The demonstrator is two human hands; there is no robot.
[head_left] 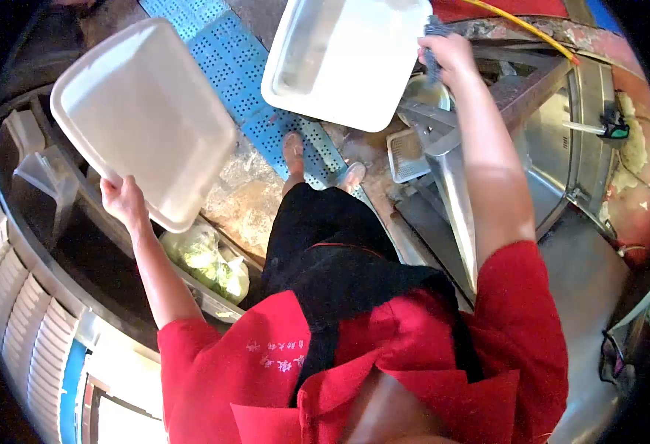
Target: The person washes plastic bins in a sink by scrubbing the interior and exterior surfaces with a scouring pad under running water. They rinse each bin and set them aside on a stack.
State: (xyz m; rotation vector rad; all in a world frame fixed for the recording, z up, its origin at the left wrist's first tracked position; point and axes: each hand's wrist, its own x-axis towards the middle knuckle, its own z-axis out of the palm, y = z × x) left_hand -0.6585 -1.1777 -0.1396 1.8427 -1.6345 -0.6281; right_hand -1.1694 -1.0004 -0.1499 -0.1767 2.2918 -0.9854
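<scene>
white rectangular plastic tray [143,118] hangs tilted just left of the blue perforated floor mat [229,52], its lower corner gripped by the left hand [121,198]. above the mat's right side, a shiny rectangular steel pan [347,59] is held at its rim by the right hand [447,53], closed on a dark cloth [434,29] too.

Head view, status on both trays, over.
Left hand grips plastic tray by its corner. Right hand grips steel tray edge, with dark cloth. Trays apart.

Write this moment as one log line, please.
left hand: holds plastic tray by edge | right hand: holds steel tray with dark cloth | below: blue mat
</scene>
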